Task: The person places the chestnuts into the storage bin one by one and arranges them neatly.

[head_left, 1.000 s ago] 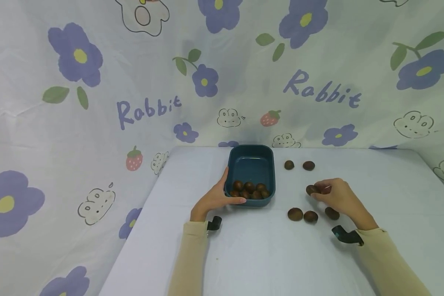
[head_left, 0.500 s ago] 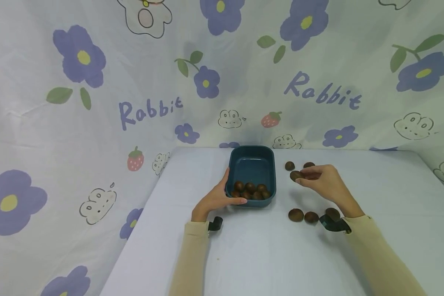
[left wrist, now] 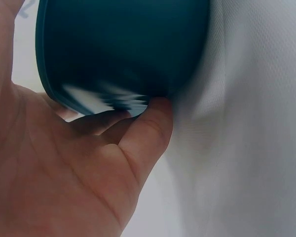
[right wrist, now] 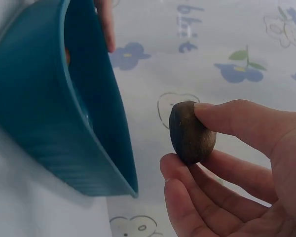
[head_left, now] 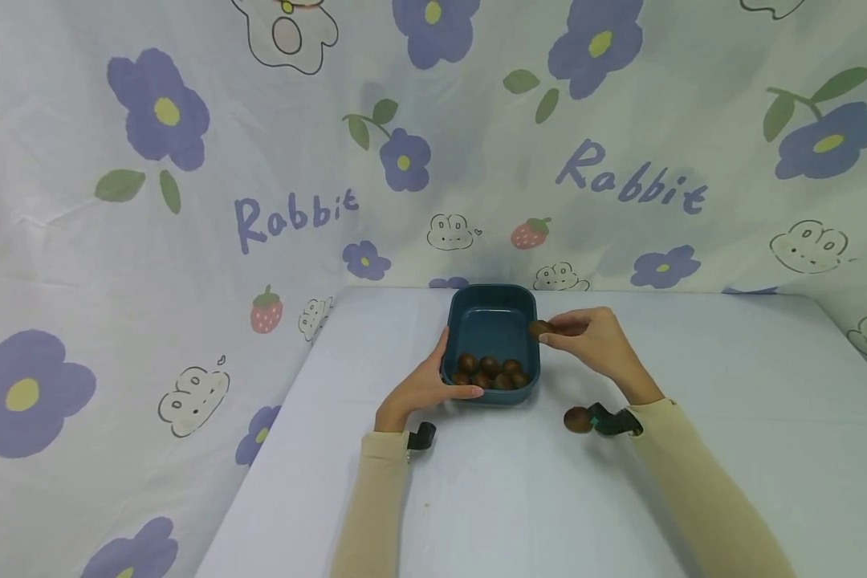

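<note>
My right hand (head_left: pixel 594 341) pinches a brown chestnut (right wrist: pixel 191 132) between thumb and fingertips. In the head view that chestnut overlaps the right rim of a deep teal rectangular bin (head_left: pixel 491 329); the right wrist view shows it raised beside the rim. Several chestnuts (head_left: pixel 487 367) lie heaped at the bin's near end. My left hand (head_left: pixel 419 391) holds the bin by its near left corner, thumb across the front wall and fingers along the left side. The left wrist view shows those fingers (left wrist: pixel 150 126) against the teal wall.
A loose chestnut (head_left: pixel 576 419) lies on the white table (head_left: pixel 477 498), right of the bin and nearer me. The black wrist camera (head_left: pixel 610 421) and right forearm cover the spot beside it. A patterned cloth (head_left: pixel 462 144) hangs directly behind the table.
My right hand has lifted the chestnut from the table and carried it left to the bin's right rim. It now hides the chestnuts at the back. My left hand stays on the bin.
</note>
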A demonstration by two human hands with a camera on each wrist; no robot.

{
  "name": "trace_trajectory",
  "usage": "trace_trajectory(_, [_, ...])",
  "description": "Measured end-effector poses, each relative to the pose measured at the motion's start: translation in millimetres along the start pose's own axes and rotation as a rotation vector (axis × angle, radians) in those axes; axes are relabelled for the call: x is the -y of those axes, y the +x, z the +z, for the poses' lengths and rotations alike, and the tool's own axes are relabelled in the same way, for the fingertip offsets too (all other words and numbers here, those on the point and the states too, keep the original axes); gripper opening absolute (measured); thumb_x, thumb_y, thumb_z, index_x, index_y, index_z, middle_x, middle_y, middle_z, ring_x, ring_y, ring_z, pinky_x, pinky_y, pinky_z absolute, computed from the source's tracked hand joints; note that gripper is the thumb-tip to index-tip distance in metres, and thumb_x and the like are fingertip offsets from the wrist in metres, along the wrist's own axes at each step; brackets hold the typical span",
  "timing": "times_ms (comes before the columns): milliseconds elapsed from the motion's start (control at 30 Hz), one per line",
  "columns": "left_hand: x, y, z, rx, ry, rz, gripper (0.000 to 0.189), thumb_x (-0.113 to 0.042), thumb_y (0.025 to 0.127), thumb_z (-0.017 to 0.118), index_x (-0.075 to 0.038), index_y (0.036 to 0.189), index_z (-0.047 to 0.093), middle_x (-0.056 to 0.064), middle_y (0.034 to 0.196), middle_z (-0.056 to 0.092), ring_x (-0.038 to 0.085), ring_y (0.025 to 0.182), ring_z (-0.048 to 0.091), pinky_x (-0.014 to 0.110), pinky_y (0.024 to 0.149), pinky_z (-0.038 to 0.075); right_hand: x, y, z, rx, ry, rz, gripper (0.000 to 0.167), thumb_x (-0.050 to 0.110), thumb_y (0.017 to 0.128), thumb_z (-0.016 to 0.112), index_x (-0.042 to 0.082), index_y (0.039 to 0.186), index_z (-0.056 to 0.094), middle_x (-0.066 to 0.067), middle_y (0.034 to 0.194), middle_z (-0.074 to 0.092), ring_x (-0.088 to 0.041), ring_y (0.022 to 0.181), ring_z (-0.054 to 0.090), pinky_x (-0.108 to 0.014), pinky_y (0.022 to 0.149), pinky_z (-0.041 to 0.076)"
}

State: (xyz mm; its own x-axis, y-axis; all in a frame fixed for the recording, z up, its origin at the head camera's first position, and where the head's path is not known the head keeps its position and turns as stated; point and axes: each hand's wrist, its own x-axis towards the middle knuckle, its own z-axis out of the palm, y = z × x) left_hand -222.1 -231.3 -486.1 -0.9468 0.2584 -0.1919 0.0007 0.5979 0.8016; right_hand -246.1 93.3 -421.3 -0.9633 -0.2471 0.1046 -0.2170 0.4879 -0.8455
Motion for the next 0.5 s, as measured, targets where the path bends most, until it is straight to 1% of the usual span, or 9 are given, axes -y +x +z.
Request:
trace_trajectory(167, [-0.7, -0.4, 0.3, -0.004, -0.002, 0.002, 0.139, -0.071, 0.068, 0.086, -0.044, 0.163, -0.011, -0.002, 0.176, 0.003, 0.033, 0.163, 0.015, 0.065, 0.125, 0.025, 9, 10.0, 13, 0.002, 0.002, -0.024, 0.046, 0.032, 0.090, 0.082, 0.000, 0.123, 0.074, -0.019, 0.120, 0.076, -0.033, 0.108, 0.075, -0.048, 0.091, 0.062])
trace_trajectory(333, [-0.6, 0.0, 0.7, -0.002, -0.005, -0.003, 0.139, -0.071, 0.068, 0.086, -0.044, 0.163, -0.012, -0.002, 0.176, 0.004, 0.033, 0.162, 0.016, 0.065, 0.125, 0.025, 19, 19.4, 26, 0.000, 0.006, -0.063, 0.043, 0.029, 0.089, 0.083, 0.000, 0.120, 0.075, -0.020, 0.118, 0.076, -0.034, 0.106, 0.075, -0.048, 0.090, 0.062])
trace_trajectory(500, [-0.3, 0.7, 1.1, -0.001, -0.005, 0.009, 0.137, -0.071, 0.070, 0.085, -0.042, 0.164, -0.011, -0.001, 0.177, 0.004, 0.034, 0.162, 0.017, 0.067, 0.124, 0.026, 26, 28.4, 38, 0.008, 0.018, -0.087, 0.040, 0.025, 0.089, 0.083, -0.001, 0.118, 0.076, -0.020, 0.116, 0.077, -0.034, 0.104, 0.075, -0.047, 0.089, 0.063])
